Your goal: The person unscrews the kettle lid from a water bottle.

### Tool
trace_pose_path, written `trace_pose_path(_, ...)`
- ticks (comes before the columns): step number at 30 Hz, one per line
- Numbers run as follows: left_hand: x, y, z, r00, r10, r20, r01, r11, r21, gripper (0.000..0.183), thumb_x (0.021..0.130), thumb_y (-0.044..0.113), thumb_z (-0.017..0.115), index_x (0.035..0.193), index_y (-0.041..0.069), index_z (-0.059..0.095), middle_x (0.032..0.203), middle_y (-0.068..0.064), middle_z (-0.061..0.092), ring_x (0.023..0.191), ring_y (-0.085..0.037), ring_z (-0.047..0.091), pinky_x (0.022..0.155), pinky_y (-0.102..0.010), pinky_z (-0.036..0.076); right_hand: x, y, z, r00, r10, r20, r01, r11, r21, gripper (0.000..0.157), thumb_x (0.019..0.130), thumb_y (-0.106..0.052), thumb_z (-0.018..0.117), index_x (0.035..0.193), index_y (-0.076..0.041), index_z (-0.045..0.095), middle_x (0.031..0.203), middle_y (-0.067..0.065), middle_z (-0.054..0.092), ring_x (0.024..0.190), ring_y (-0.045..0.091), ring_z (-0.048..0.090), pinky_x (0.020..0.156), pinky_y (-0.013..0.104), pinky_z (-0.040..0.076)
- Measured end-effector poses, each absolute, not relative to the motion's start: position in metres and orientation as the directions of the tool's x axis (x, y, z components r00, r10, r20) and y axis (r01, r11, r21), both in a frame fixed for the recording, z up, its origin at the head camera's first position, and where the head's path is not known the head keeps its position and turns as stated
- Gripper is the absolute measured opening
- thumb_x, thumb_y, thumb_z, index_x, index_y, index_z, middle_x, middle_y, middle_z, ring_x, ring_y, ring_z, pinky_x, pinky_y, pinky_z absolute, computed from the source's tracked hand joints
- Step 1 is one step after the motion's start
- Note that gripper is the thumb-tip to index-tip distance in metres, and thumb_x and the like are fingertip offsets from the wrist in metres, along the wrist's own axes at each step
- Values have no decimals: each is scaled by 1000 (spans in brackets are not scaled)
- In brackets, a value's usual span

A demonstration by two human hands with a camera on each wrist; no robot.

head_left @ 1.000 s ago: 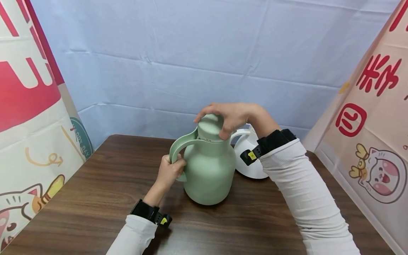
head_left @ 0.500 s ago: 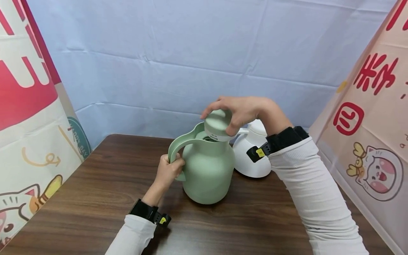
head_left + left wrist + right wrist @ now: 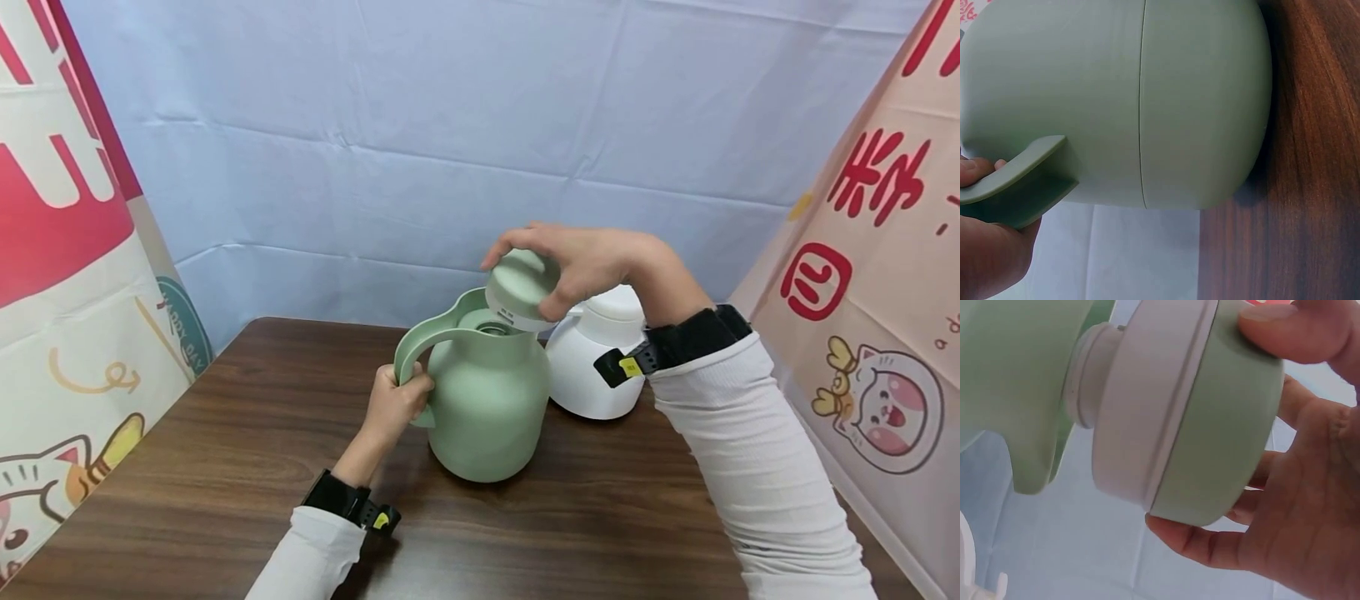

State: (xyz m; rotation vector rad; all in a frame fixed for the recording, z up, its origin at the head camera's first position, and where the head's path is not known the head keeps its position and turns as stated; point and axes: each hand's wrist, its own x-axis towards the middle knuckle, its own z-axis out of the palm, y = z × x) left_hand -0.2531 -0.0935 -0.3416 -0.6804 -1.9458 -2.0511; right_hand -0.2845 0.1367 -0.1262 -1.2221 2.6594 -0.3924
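A light green thermos jug point(image 3: 487, 408) stands upright on the wooden table. My left hand point(image 3: 400, 398) grips its handle point(image 3: 423, 340), fingers wrapped round it; the left wrist view shows the thumb and fingers about the handle's lower part point(image 3: 1035, 159). Above the jug's mouth, tilted, is its round lid point(image 3: 522, 283), which my right hand point(image 3: 592, 262) holds between thumb and fingers. In the right wrist view the lid point(image 3: 1210, 425) has a green top, a pale band and a narrow plug point(image 3: 1090, 378) close by the spout point(image 3: 1032, 456). Part of the jug's opening shows.
Behind the jug to the right stands a white jug point(image 3: 596, 367), partly covered by the green jug and my right wrist. The dark wooden table point(image 3: 247, 450) has a pale blue cloth point(image 3: 375, 167) behind it and printed sheets on both sides.
My right hand has lifted the lid off the jug's mouth and moved it up and right, tilting it. The left hand keeps its grip on the handle.
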Motion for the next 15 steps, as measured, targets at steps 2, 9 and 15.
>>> trace_pose_path(2, -255, -94, -344, -862, 150, 483, 473, -99, 875, 43, 83, -9, 43, 50, 14, 28, 42, 10, 26, 38, -14, 22, 46, -27, 26, -282, 140, -125, -641, -765, -55, -716, 622, -317, 65, 62, -3, 64, 119, -29, 48, 117, 2, 43, 101, 19, 39, 81, 40, 37)
trace_pose_path(9, -268, -95, -360, -867, 140, 479, 463, -131, 877, 42, 83, -5, 47, 49, 12, 27, 41, 3, 25, 37, -16, 21, 44, -28, 25, -275, 154, -124, -651, -755, -80, -719, 647, -253, 63, 60, -5, 66, 118, -26, 49, 109, 4, 46, 98, 20, 39, 79, 40, 38)
trace_pose_path(15, -255, -93, -343, -866, 135, 481, 471, -98, 877, 42, 82, -8, 44, 49, 11, 27, 40, 9, 27, 38, -15, 24, 45, -26, 26, -272, 165, -128, -663, -744, -84, -709, 660, -248, 63, 60, -7, 67, 117, -26, 48, 109, 3, 47, 96, 20, 39, 77, 40, 39)
